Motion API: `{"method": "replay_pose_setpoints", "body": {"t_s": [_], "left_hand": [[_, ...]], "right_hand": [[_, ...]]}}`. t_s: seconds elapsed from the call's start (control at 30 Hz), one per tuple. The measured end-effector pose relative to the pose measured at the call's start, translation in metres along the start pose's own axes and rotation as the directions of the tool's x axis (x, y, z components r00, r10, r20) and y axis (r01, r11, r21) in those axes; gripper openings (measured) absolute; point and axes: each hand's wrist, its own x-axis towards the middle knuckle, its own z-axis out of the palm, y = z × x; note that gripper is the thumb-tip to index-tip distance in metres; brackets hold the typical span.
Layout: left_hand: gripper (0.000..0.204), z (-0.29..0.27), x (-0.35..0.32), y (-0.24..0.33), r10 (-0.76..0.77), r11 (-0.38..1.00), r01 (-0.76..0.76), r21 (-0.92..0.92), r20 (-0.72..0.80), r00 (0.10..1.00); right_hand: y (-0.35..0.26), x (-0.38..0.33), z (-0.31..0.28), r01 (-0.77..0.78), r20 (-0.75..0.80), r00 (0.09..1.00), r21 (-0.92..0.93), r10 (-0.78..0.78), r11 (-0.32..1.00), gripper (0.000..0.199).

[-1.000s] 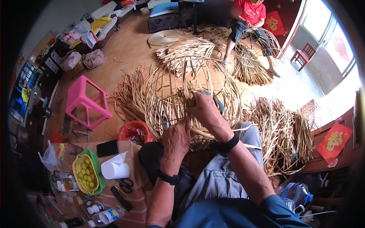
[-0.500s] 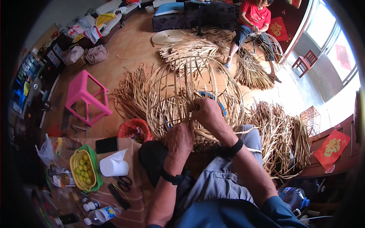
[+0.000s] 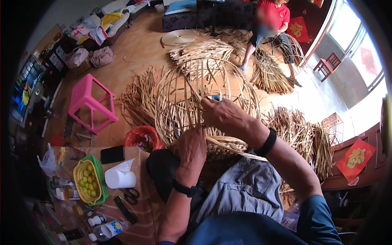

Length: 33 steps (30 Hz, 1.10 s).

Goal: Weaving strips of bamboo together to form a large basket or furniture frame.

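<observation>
Smooth tan floor [image 3: 139,53] stretches between a hard pink stool [image 3: 86,96] and rough straw bundles [image 3: 200,57]. At the person's lap [image 3: 245,183] stands a round, open-ribbed basket [image 3: 184,112] with a thick braided edge [image 3: 226,148]. The right hand [image 3: 226,115] pinches a flat strip [image 3: 192,92]; the left hand [image 3: 191,148] touches the basket lower down, its grip hidden.

left hand [image 3: 192,148]: fingertips at basket frame [image 3: 226,152], grip hidden | right hand [image 3: 224,115]: pinching pale strip [image 3: 193,92], beyond left fingertips | red bin [image 3: 131,137]: near, left of left fingers | pink stool [image 3: 83,93]: farther left | dried stalks [image 3: 292,134]: right of right fingers
</observation>
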Motion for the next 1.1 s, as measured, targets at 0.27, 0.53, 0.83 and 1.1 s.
{"method": "replay_pose_setpoints", "body": {"t_s": [0.27,0.53,0.83,1.1], "left_hand": [[0.021,0.011,0.002,-0.035,0.301,0.919,-0.325,-0.223,-0.136,0.944],[0.025,-0.014,-0.003,-0.041,0.216,0.824,-0.157,-0.544,0.047,0.975],[0.055,-0.007,-0.016,-0.047,0.381,0.867,-0.372,-0.332,-0.037,0.924],[0.039,-0.036,-0.011,-0.034,0.386,0.91,-0.409,-0.06,-0.231,0.893]], "right_hand": [[-0.047,-0.038,0.009,0.162,-0.057,0.982,-0.226,-0.178,0.961,0.022],[-0.035,-0.046,0.019,0.241,-0.086,0.962,-0.184,-0.26,0.953,0.021],[-0.049,-0.069,0.048,0.066,-0.367,0.922,-0.17,-0.125,0.983,0.012],[-0.06,-0.08,0.051,-0.222,-0.14,0.959,0.171,0.246,0.96,0.008]]}}
